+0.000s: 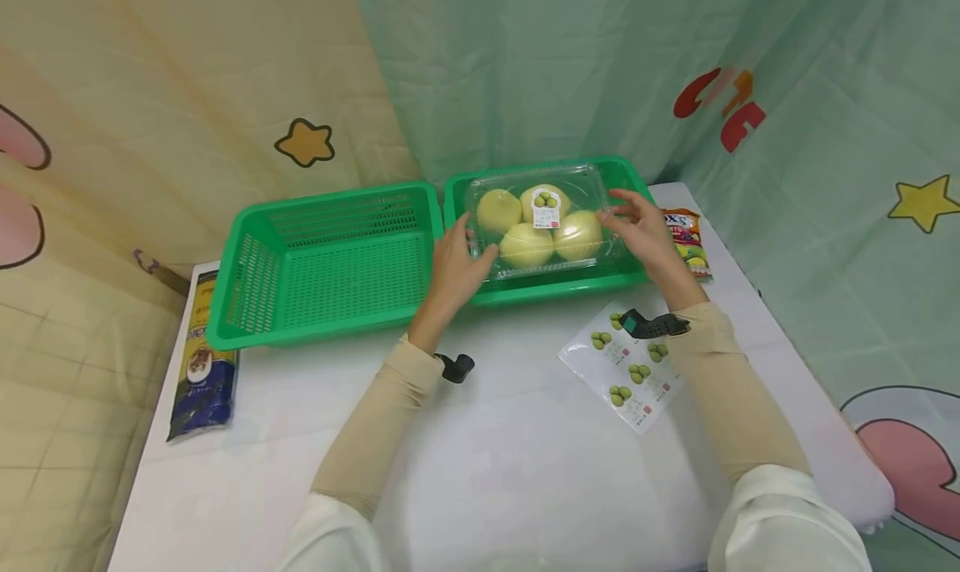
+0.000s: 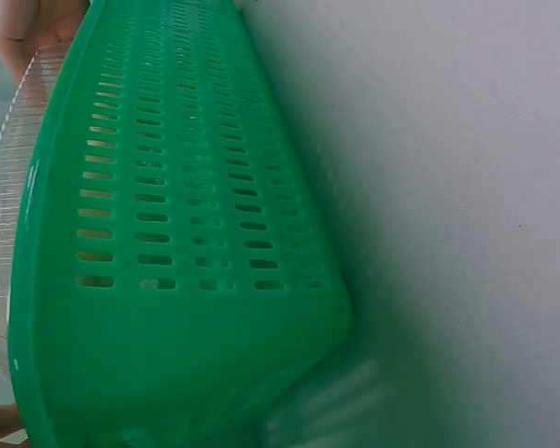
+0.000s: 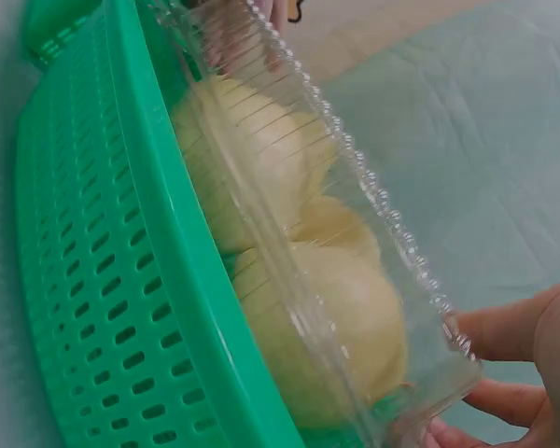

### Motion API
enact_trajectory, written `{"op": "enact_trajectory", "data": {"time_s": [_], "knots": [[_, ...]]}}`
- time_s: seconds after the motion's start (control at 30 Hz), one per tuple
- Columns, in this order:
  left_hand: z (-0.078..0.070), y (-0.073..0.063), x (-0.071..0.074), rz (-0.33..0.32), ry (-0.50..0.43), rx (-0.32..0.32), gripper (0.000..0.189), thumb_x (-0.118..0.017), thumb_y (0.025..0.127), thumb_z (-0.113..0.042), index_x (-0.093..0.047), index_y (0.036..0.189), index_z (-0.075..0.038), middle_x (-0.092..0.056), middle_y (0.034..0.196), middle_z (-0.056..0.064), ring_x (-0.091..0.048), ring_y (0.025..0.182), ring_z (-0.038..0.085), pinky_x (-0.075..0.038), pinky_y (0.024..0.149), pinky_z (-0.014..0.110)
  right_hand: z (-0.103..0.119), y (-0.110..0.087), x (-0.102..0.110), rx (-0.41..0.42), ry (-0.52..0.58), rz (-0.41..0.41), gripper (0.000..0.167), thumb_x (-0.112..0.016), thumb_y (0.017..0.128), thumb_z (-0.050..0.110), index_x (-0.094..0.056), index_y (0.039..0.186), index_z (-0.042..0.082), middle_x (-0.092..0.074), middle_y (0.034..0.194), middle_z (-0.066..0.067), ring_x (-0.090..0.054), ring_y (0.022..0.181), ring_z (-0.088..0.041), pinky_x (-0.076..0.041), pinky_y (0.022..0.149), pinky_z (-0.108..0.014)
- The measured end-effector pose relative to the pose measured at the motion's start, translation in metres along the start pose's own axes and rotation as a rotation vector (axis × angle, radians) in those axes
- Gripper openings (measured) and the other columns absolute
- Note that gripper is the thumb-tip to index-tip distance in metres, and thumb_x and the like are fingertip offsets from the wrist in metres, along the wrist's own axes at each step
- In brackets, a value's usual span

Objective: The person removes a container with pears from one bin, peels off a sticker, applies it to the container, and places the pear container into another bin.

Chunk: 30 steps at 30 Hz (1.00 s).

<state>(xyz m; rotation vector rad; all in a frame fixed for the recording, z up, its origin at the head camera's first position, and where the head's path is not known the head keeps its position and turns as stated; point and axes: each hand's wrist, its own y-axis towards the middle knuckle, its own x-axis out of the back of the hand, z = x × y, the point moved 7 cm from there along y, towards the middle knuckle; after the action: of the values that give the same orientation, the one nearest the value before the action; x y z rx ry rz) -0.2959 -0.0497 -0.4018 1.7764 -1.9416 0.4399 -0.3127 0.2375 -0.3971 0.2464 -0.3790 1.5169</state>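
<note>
A clear plastic clamshell box [image 1: 540,259] with several pale yellow-green round fruits [image 1: 527,245] sits in the upper part of the right green basket [image 1: 558,288]. On its lid is a white label [image 1: 546,208] with a picture of green fruit. My left hand [image 1: 455,263] holds the box's left end, thumb along the near side. At the opposite end, my right hand [image 1: 641,230] grips the box; in the right wrist view its fingers [image 3: 504,331] are at the corner of the box. The left wrist view shows mostly the basket's slotted side [image 2: 168,215].
A second green basket [image 1: 348,276] stands to the left. A blue and yellow bag [image 1: 202,359] lies at the table's left edge. Right of the baskets is a colourful snack packet [image 1: 688,243]. A sheet of fruit stickers [image 1: 622,368] lies under my right forearm. Curtains hang behind.
</note>
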Motion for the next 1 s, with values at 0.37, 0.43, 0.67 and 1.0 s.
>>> {"op": "enact_trajectory", "data": {"time_s": [0.37,0.43,0.67,1.0], "knots": [[0.001,0.017,-0.028,0.071,0.306,0.065,0.068,-0.054,0.098,-0.027,-0.031,0.154,0.004,-0.051,0.148,0.026,-0.042,0.145,0.037,0.001,0.129,0.055,-0.023,0.020,-0.007,-0.111,-0.128,0.095,0.058,-0.050,0.105,0.022,-0.031,0.157,0.007,-0.043,0.147,-0.028,-0.045,0.133,-0.042,-0.040,0.110,-0.055],[0.001,0.020,-0.034,0.097,0.357,0.066,0.068,-0.053,0.098,-0.028,-0.030,0.153,0.007,-0.057,0.140,0.027,-0.049,0.140,0.038,0.002,0.129,0.055,-0.026,0.023,-0.007,-0.124,-0.147,0.095,0.058,-0.052,0.104,0.021,-0.031,0.157,0.005,-0.043,0.147,-0.028,-0.044,0.133,-0.042,-0.039,0.110,-0.057],[0.002,0.024,-0.044,0.123,0.495,0.078,0.069,-0.051,0.100,-0.032,-0.032,0.150,0.011,-0.069,0.119,0.027,-0.063,0.123,0.039,0.002,0.129,0.053,-0.034,0.026,-0.006,-0.163,-0.205,0.102,0.056,-0.053,0.104,0.021,-0.035,0.154,0.003,-0.044,0.144,-0.030,-0.044,0.131,-0.043,-0.039,0.110,-0.059],[0.007,0.020,-0.043,0.110,0.548,0.051,0.066,-0.048,0.103,-0.033,-0.032,0.150,0.011,-0.068,0.120,0.025,-0.063,0.122,0.038,0.002,0.129,0.055,-0.034,0.022,-0.012,-0.173,-0.302,0.155,0.060,-0.051,0.105,0.029,-0.032,0.155,0.001,-0.040,0.152,-0.030,-0.040,0.139,-0.046,-0.038,0.113,-0.060]]}}
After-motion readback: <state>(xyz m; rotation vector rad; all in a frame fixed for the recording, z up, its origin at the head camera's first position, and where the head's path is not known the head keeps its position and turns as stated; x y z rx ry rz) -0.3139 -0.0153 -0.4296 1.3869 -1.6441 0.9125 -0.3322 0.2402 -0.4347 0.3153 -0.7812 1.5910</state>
